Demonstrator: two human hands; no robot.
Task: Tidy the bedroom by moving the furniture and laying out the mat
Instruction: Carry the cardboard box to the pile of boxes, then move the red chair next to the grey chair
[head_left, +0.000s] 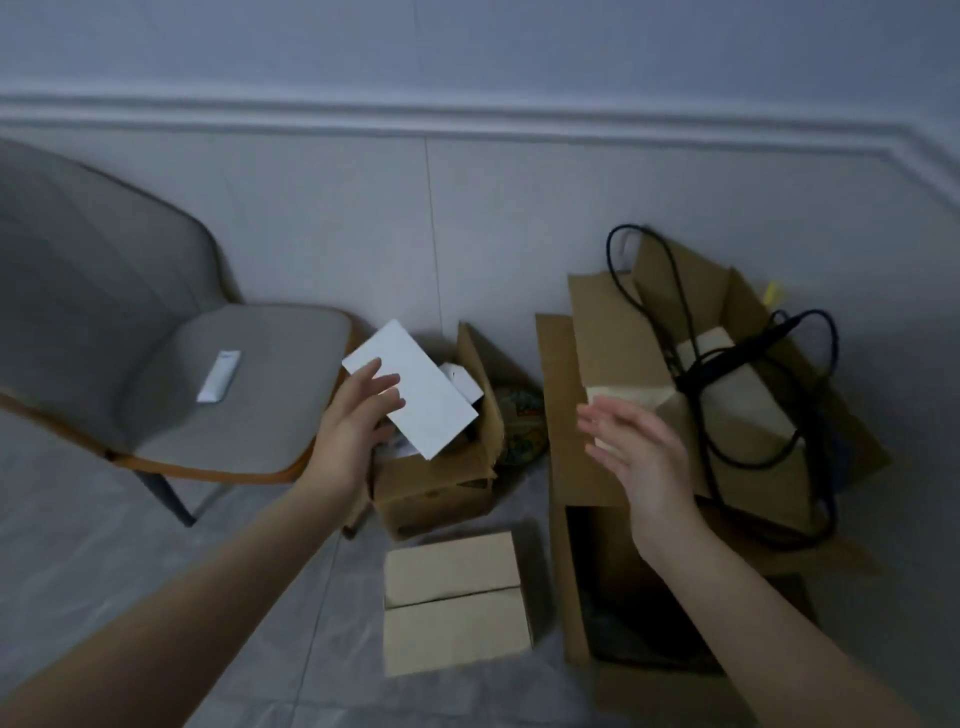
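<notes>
Chair | just left of left hand gripping white box | right hand fingers spread

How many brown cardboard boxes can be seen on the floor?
3: an open small box beside the chair, a closed box nearest the camera, a large open box on the right. Others may be hidden.

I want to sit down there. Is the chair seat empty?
No, a small white object lies flat on the grey seat of the chair, near its middle.
</notes>
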